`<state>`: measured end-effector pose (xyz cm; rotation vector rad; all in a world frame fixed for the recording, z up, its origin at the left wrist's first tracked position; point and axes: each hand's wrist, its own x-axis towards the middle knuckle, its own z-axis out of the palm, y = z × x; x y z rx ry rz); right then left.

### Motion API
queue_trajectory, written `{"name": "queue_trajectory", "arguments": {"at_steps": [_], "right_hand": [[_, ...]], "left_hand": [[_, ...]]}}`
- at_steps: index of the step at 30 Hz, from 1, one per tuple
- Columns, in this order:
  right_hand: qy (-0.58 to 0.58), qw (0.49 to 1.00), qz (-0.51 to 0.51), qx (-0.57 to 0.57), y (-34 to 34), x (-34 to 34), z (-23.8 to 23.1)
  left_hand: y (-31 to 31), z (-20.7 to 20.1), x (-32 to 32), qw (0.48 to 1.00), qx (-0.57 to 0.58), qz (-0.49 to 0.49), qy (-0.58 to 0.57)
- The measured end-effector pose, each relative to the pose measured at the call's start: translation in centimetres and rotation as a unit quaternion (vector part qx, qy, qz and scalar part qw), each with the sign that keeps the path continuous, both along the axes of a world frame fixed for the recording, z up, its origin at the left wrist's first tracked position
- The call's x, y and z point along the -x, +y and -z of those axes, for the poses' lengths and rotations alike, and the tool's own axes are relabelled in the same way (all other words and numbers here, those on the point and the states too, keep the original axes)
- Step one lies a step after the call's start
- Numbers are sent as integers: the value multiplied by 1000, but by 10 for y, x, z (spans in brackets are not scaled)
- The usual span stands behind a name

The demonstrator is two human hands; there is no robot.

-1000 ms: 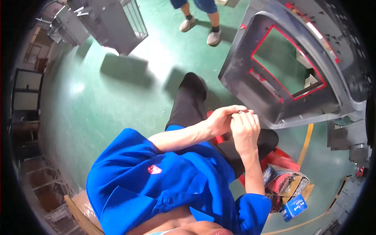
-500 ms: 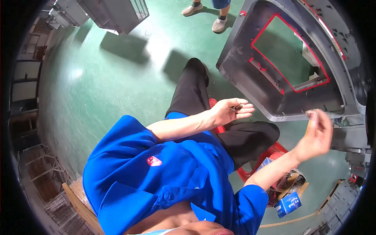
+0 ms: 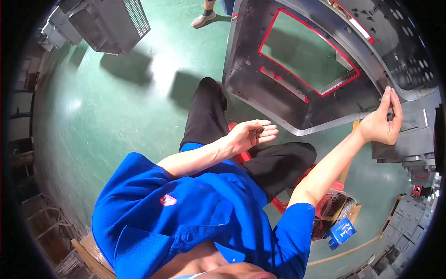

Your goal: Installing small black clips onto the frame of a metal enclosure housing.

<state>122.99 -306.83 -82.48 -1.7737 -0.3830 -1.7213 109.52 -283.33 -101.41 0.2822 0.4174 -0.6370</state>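
A large dark grey moulded panel (image 3: 265, 88) stands in front of me at the right. Its four-sided opening is edged with a red strip (image 3: 284, 68). My right hand (image 3: 382, 124) is raised to the panel's right rim, thumb and fingertips pinched together; whatever is between them is too small to make out. Palm up near my knees, my left hand (image 3: 244, 136) has its fingers stretched out and carries a few small dark metal pieces (image 3: 260, 130). Their exact kind does not show.
A red stool (image 3: 278, 204) is under me. Beside it are an open carton (image 3: 338, 204) and a blue box (image 3: 341, 232). Grey housings (image 3: 111, 25) stand at far left, grey bins (image 3: 402, 223) at lower right. Another person's shoe (image 3: 203, 20) shows beyond the panel.
My right hand has moved up to the panel's rim, its fingers now pinched. The whole view has shifted, with the panel lying farther left. My left hand still carries the small pieces.
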Motion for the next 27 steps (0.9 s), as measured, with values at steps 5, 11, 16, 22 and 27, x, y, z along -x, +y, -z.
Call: {"name": "queue_trajectory", "arguments": {"at_steps": [5, 11, 16, 22, 27], "right_hand": [[-1, 999, -36, -22, 10, -10, 3], [11, 1000, 20, 4, 12, -12, 5], [16, 996, 77, 42, 19, -15, 9], [34, 993, -35, -107, 16, -34, 17], [115, 992, -16, -45, 21, -30, 8]], "left_hand": [[-2, 0, 0, 1000, -5, -2, 4], [-3, 9, 3, 1000, 7, -17, -10], [-2, 14, 5, 999, -9, -28, -29], [-1, 40, 12, 997, -52, -22, -49], [1, 38, 12, 989, -81, 54, -112]]}}
